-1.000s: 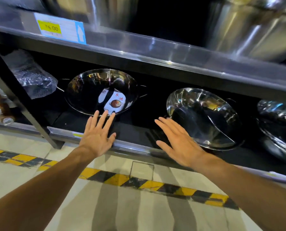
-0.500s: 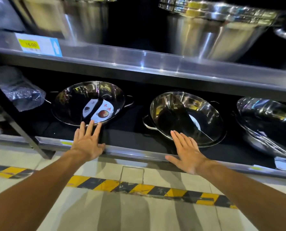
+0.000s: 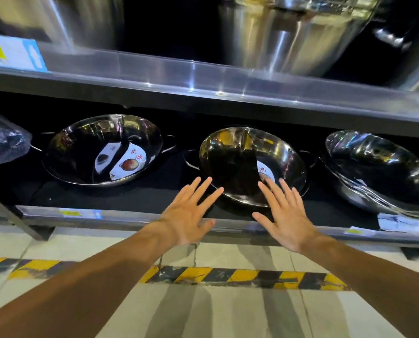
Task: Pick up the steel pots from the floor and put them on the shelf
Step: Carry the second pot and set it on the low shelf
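Three shallow steel pots with a centre divider lean on the black bottom shelf (image 3: 130,198): a left pot (image 3: 81,152) with a paper label, a middle pot (image 3: 286,157), and a right stack of pots (image 3: 379,167). My left hand (image 3: 188,215) is flat with fingers spread, its fingertips near the middle pot's lower left rim. My right hand (image 3: 286,218) is also spread, its fingertips over that pot's front rim. Neither hand holds anything.
The steel upper shelf (image 3: 203,79) overhangs and carries large steel stockpots (image 3: 293,32) and a price tag (image 3: 10,54). A plastic-wrapped item (image 3: 3,145) lies at the left. A slanted shelf leg (image 3: 10,218) meets the floor. Yellow-black tape (image 3: 240,276) runs across the tiled floor.
The view has shifted right, so the middle pot is now central. Both hands have moved right and closer together, from the left and middle pots to either side of the middle pot's front rim.
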### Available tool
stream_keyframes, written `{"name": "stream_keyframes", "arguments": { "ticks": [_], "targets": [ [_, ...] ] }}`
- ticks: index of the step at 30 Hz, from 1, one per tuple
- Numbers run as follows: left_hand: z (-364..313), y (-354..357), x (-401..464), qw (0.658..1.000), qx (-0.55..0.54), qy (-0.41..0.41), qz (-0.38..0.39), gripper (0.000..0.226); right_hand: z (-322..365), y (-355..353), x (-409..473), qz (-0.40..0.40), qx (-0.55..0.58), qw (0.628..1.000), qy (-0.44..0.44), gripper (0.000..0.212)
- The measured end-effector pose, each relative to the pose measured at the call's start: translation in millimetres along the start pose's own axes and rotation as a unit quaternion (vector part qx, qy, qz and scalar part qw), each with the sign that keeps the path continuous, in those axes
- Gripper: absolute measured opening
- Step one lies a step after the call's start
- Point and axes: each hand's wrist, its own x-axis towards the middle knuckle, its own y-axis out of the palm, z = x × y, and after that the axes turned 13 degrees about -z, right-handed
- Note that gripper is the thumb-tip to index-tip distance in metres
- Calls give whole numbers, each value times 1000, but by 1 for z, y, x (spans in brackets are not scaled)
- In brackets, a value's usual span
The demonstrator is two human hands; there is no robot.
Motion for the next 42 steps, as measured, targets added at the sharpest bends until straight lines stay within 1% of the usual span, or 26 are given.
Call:
{"name": "stream_keyframes", "arguments": {
  "ticks": [2,4,7,11,14,16,17,19,21,23,24,26,28,29,31,32,35,39,42],
  "targets": [
    [-9,10,9,999,-11,-19,47,88,-21,0,-7,50,10,998,38,83],
    [-12,16,12,996,-13,-36,77,101,-31,-3,-9,103,44,993,44,81],
    [-7,15,12,995,-27,-47,86,109,-35,-3,-4,113,46,992,29,80],
    [0,8,29,993,-33,-64,88,104,-37,0,13,120,12,992,42,77],
    [1,2,41,996,-25,-63,62,94,-34,0,23,125,-18,990,61,76],
    [5,-1,37,997,-17,-71,30,88,-24,4,23,95,-48,992,65,76],
    [11,0,32,996,-7,-85,6,86,-17,6,22,69,-62,994,53,76],
    [32,0,18,990,39,-134,-36,84,0,8,20,30,-52,998,8,75],
    [61,-3,2,974,84,-204,-47,83,17,9,20,39,-18,998,-41,78],
    [92,-6,-21,950,100,-295,-27,80,35,15,23,54,3,996,-75,82],
    [105,-6,-32,938,100,-333,-4,78,42,17,25,58,12,995,-76,83],
    [120,-7,-52,923,84,-375,16,74,50,21,29,61,29,996,-56,78],
    [124,-8,-58,924,59,-378,1,74,54,21,32,57,29,997,-39,72],
    [127,-6,-58,929,68,-365,-6,75,54,21,32,55,26,997,-38,71],
    [132,-3,-54,938,109,-328,14,78,54,20,31,51,19,998,-43,73],
    [134,-2,-55,938,116,-326,24,79,54,19,31,52,19,998,-43,73],
    [146,3,-61,948,117,-298,6,83,55,18,31,57,25,997,-39,76],
    [155,3,-68,951,80,-299,-7,82,55,16,31,62,34,997,-36,78],
    [147,-6,-73,946,54,-320,7,76,56,15,32,68,26,997,-36,78]
  ]
}}
